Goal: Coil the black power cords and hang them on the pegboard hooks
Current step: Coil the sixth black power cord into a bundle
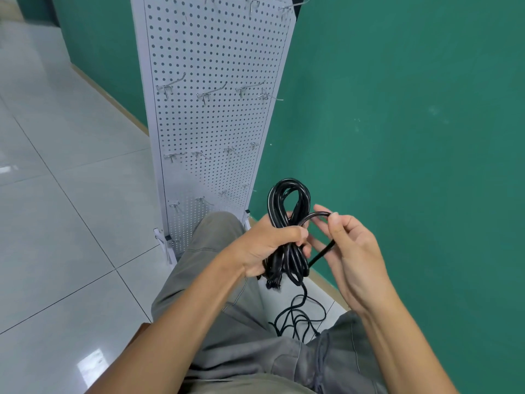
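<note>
Low in the frame, the left hand (pixel 265 245) grips a nearly finished coil (pixel 287 223), the right hand (pixel 345 237) pinches its tail (pixel 318 216), loose cord (pixel 298 317) remains below, and the pegboard hooks (pixel 204 95) above hold nothing.

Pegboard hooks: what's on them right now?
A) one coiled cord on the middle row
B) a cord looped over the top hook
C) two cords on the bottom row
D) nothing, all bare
D: every pegboard hook in view is bare; the only coiled cord is gripped in the left hand, with the right hand pinching its loose strand.
</note>
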Demonstrator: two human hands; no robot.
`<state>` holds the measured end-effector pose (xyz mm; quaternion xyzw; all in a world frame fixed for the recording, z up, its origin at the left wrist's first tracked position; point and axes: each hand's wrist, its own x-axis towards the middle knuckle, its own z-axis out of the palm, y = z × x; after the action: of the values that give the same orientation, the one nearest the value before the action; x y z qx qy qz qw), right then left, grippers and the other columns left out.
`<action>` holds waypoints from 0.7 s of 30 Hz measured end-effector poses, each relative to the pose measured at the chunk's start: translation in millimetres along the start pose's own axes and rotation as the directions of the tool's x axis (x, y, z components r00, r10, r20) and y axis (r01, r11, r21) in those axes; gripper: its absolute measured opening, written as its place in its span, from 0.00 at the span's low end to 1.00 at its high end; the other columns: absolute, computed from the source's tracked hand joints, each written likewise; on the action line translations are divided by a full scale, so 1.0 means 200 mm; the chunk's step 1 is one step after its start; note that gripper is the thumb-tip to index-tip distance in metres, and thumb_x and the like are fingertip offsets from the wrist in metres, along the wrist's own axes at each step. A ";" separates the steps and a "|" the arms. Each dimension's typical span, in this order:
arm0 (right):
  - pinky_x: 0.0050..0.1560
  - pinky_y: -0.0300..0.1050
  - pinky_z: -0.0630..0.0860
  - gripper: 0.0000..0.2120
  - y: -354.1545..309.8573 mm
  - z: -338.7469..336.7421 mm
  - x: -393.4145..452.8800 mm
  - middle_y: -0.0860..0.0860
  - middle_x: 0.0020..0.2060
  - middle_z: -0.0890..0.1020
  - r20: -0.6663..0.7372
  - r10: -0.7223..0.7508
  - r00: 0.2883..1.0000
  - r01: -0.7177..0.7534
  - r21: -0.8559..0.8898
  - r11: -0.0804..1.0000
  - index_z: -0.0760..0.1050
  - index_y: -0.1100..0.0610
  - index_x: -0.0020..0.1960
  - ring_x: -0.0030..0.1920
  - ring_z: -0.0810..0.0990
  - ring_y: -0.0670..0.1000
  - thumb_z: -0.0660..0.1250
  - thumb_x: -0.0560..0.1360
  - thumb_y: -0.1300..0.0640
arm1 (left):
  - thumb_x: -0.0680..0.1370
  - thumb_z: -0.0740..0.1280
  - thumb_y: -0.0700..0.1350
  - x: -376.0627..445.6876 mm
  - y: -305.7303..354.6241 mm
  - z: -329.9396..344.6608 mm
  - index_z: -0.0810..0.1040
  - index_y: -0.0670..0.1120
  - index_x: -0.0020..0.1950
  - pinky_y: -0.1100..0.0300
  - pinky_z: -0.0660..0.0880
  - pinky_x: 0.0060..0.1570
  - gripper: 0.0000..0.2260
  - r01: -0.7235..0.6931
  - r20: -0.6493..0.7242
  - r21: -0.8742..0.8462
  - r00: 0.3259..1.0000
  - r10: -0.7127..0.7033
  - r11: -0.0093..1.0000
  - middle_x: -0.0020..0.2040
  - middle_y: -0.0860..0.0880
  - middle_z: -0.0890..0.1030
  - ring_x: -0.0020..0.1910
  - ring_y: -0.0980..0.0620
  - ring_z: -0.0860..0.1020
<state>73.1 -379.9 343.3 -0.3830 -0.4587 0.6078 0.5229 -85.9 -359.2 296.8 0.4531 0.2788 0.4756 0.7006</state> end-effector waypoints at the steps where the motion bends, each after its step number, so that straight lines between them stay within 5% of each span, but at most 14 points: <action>1: 0.61 0.51 0.81 0.09 -0.02 0.02 0.00 0.55 0.64 0.81 -0.020 -0.011 1.000 0.010 -0.040 0.999 0.73 0.63 0.49 0.59 0.84 0.48 0.62 0.82 0.58 | 0.71 0.70 0.38 0.00 0.00 -0.01 0.77 0.46 0.38 0.53 0.77 0.40 0.05 0.022 -0.025 0.069 0.999 -0.020 0.997 0.33 0.46 0.76 0.35 0.48 0.77; 7: 0.69 0.54 0.75 0.12 -0.07 0.10 0.02 0.46 0.68 0.78 -0.019 -0.080 0.997 0.071 -0.279 0.958 0.77 0.61 0.50 0.65 0.79 0.44 0.65 0.80 0.51 | 0.73 0.71 0.36 0.01 0.00 0.03 0.84 0.48 0.46 0.53 0.75 0.40 0.07 0.050 -0.059 0.172 0.997 -0.041 0.984 0.39 0.40 0.76 0.35 0.45 0.76; 11: 0.71 0.58 0.72 0.09 -0.08 0.15 0.02 0.42 0.72 0.73 -0.023 -0.113 0.993 0.094 -0.409 0.907 0.78 0.55 0.49 0.70 0.73 0.42 0.65 0.82 0.50 | 0.79 0.71 0.37 0.01 0.00 0.03 0.76 0.32 0.53 0.57 0.75 0.37 0.10 0.013 -0.021 0.257 1.000 -0.008 0.966 0.39 0.40 0.74 0.35 0.48 0.75; 13: 0.75 0.55 0.67 0.09 -0.10 0.17 0.02 0.43 0.74 0.72 0.000 -0.119 0.993 0.105 -0.468 0.877 0.77 0.54 0.48 0.71 0.71 0.40 0.64 0.83 0.51 | 0.80 0.71 0.39 0.01 0.01 0.03 0.75 0.33 0.51 0.57 0.74 0.39 0.09 0.019 0.000 0.288 1.000 -0.019 0.957 0.38 0.40 0.75 0.37 0.48 0.75; 19: 0.76 0.56 0.65 0.09 -0.09 0.19 0.06 0.42 0.73 0.71 0.007 -0.080 0.997 0.074 -0.468 0.881 0.76 0.55 0.51 0.73 0.69 0.43 0.61 0.84 0.51 | 0.82 0.69 0.39 -0.01 0.04 0.02 0.78 0.37 0.62 0.47 0.78 0.57 0.10 -0.025 0.050 0.350 0.999 0.008 0.936 0.50 0.44 0.81 0.52 0.50 0.79; 21: 0.75 0.60 0.66 0.09 -0.08 0.19 0.06 0.40 0.73 0.71 0.015 -0.054 0.998 0.055 -0.457 0.888 0.75 0.55 0.52 0.73 0.70 0.43 0.60 0.85 0.51 | 0.82 0.68 0.38 -0.02 0.06 0.01 0.78 0.37 0.60 0.51 0.78 0.55 0.08 -0.028 0.057 0.366 0.998 0.007 0.930 0.49 0.46 0.81 0.51 0.51 0.79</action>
<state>39.0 -373.1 369.9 -0.4816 -0.5998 0.4683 0.4346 -89.4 -361.5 308.1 0.5912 0.3395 0.4088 0.6068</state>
